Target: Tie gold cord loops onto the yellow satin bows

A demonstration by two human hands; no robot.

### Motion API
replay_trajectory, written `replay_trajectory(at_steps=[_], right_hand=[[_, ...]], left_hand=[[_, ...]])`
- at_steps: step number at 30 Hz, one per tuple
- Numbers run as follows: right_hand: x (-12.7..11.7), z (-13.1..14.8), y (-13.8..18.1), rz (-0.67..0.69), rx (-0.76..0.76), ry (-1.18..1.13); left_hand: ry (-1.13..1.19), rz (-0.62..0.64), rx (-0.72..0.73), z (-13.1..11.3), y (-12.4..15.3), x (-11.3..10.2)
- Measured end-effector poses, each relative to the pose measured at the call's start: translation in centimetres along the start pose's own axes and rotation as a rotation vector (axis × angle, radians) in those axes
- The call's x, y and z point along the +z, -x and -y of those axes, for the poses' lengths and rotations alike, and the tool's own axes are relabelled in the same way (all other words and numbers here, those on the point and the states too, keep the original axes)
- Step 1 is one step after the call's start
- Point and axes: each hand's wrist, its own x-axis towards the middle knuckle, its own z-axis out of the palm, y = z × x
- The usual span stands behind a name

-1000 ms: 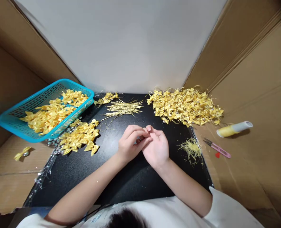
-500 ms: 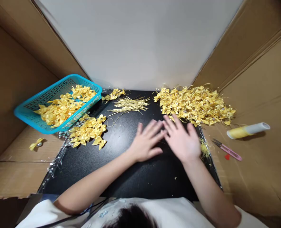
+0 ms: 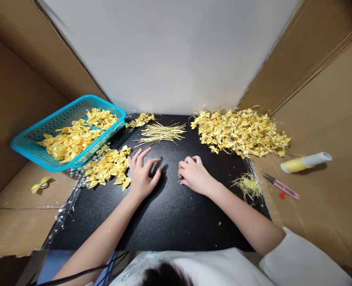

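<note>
My left hand point(image 3: 141, 173) lies open on the black mat point(image 3: 164, 214), fingers spread, just right of a small pile of yellow ribbon bows point(image 3: 107, 167). My right hand point(image 3: 194, 174) rests on the mat in the middle with its fingers curled under; something thin shows at its fingertips, too small to name. A bundle of gold cords point(image 3: 161, 133) lies beyond both hands. A big heap of finished yellow bows point(image 3: 241, 133) sits at the back right.
A teal basket point(image 3: 29, 143) of yellow bows stands tilted at the left, small silver beads point(image 3: 74, 172) beside it. Cut thread scraps point(image 3: 247, 184), pink snips point(image 3: 281, 186) and a yellow thread spool point(image 3: 305, 162) lie at the right. Cardboard walls enclose the space.
Both hands were joined in the middle, then spread flat toward the right heap. Now the left hand has moved left beside the small bow pile and the right hand has pulled back and curled.
</note>
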Motion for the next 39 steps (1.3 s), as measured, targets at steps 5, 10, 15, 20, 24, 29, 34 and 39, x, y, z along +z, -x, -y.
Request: replay_trajectory(at_steps=[5, 10, 15, 20, 24, 29, 34, 39], right_hand=[[-0.1, -0.4, 0.3, 0.031, 0.021, -0.132], [-0.3, -0.7, 1.2, -0.191, 0.161, -0.533], [0.2, -1.1, 1.1, -0.385, 0.214, -0.902], [1.2, -2.0, 1.4, -0.492, 0.364, -1.254], [1.6, -3.0, 2.3, -0.558, 0.354, -1.256], [1.4, -3.0, 3.0, -0.586, 0.213, -0.985], [1.6, -2.3, 2.9, -0.675, 0.217, -0.806], [2.1, -2.1, 2.8, -0.728, 0.244, -0.628]], left_hand=[[0.085, -0.027, 0.008, 0.0, 0.0, -0.3], [0.391, 0.187, 0.058, -1.6, -0.4, -0.5], [0.821, 0.58, 0.078, -4.7, -2.6, 1.1], [1.167, 0.624, -0.125, -5.9, -3.3, 3.8], [1.214, 0.651, -0.164, -5.8, -2.9, 4.5], [1.248, 0.665, -0.22, -5.8, -2.7, 4.2], [1.295, 0.679, -0.27, -6.0, -2.5, 4.3], [1.55, 0.433, -0.491, -6.3, -2.6, 4.8]])
